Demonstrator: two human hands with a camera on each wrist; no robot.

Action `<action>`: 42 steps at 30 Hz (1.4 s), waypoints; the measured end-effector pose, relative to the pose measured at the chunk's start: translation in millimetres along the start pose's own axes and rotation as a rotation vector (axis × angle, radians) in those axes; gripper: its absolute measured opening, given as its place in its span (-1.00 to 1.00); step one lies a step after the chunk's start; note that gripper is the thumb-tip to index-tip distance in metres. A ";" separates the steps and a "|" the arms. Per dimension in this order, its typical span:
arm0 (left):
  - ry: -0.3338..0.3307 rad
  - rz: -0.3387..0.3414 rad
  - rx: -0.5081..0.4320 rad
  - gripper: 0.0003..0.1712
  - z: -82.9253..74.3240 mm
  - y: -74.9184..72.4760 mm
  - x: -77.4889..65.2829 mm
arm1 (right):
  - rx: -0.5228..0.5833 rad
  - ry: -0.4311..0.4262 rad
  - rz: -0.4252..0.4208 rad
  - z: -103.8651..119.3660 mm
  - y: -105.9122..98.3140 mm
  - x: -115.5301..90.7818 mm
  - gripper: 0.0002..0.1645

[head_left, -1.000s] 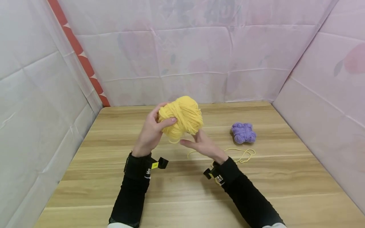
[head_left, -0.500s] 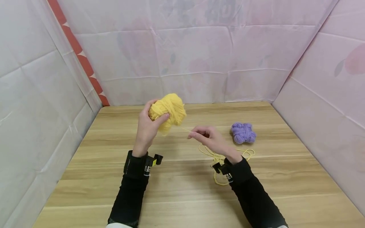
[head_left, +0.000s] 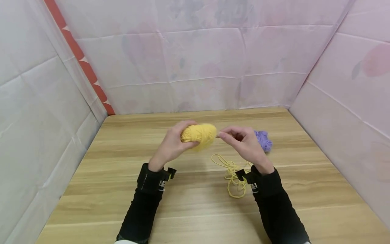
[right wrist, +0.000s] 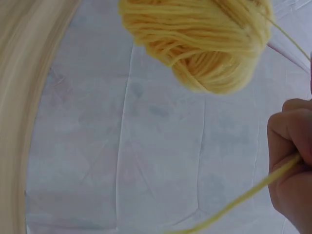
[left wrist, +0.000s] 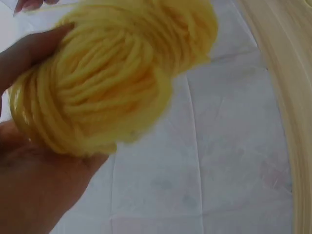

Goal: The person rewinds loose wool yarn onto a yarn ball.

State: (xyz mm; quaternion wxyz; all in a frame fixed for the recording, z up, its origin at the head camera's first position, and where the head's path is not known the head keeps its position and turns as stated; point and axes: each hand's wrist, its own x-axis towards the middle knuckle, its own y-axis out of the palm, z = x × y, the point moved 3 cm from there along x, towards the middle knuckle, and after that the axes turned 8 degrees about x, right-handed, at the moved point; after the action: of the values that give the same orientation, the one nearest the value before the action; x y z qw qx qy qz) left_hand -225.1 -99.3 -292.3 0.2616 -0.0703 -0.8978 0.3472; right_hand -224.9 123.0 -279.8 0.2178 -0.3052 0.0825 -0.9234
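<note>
My left hand point(head_left: 174, 144) grips a skein of yellow yarn point(head_left: 202, 134) above the table, thumb on the near side and fingers behind it. In the left wrist view the yellow skein point(left wrist: 107, 83) fills much of the upper left. Just right of the skein, my right hand point(head_left: 245, 144) has curled fingers and pinches the yarn strand. From the right wrist view, a thin strand runs from the skein point(right wrist: 204, 44) toward the right hand point(right wrist: 295, 156), and a loose yellow strand point(right wrist: 234, 202) passes out of the curled fingers.
Loose loops of yellow yarn point(head_left: 236, 176) lie on the wooden table point(head_left: 195, 210) below the right hand. Behind that hand sits a purple yarn skein point(head_left: 264, 140), partly hidden. Pale cloth walls point(head_left: 201, 64) stand at the back and both sides.
The right hand, first under the skein, has moved right and now pinches the strand. The left hand tilted the skein, moving it left, then back right and lower.
</note>
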 end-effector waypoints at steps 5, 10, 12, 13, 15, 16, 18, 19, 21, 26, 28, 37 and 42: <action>0.140 0.128 -0.040 -0.40 -6.6 8.9 -3.9 | -0.018 -0.045 -0.065 -0.5 1.5 2.8 -0.86; 0.243 0.206 -0.154 -0.44 -9.5 9.4 -7.4 | -0.034 -0.054 -0.090 -4.8 2.7 4.1 -0.89; 0.251 0.236 -0.220 -0.44 -10.3 7.8 -8.9 | -0.024 -0.049 -0.087 -7.9 3.3 4.7 -0.90; 0.252 0.247 -0.252 -0.43 -11.1 6.5 -9.6 | -0.010 -0.042 -0.084 -9.9 3.7 5.2 -0.90; 0.227 0.268 -0.324 -0.42 -12.1 4.1 -10.7 | 0.034 -0.026 -0.075 -13.0 4.9 6.4 -0.91; 0.208 0.273 -0.354 -0.42 -12.4 2.7 -11.3 | 0.057 -0.018 -0.065 -14.6 5.8 7.0 -0.90; 0.168 0.266 -0.413 -0.39 -12.8 -0.3 -12.0 | 0.119 0.011 -0.051 -17.6 7.9 8.7 -0.89; 0.149 0.258 -0.447 -0.39 -12.8 -1.7 -12.1 | 0.150 0.028 -0.047 -19.6 9.2 9.3 -0.88; 0.120 0.228 -0.498 -0.39 -12.2 -4.3 -11.8 | 0.181 0.049 -0.042 -23.1 12.1 10.3 -0.88; 0.063 0.122 -0.562 -0.37 -8.9 -9.1 -11.4 | 0.159 0.032 -0.043 -32.1 21.2 8.5 -0.75; 0.033 0.072 -0.573 -0.36 -8.0 -10.9 -11.5 | 0.121 0.032 -0.043 -34.3 25.4 8.1 -0.79; -0.031 -0.218 -0.683 -0.47 -1.2 -24.2 -6.5 | 0.089 0.240 0.068 -40.2 39.2 12.6 -0.80; -0.074 -0.394 -0.702 -0.55 9.8 -36.0 -8.0 | 0.047 0.239 0.148 -41.0 38.2 12.5 -0.71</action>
State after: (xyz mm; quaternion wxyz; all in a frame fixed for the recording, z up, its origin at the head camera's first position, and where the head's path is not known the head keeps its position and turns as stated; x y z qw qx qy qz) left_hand -221.4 -134.4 -278.1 0.2507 0.0306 -0.9669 -0.0351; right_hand -245.0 84.1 -316.9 0.2809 -0.1811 0.1086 -0.9362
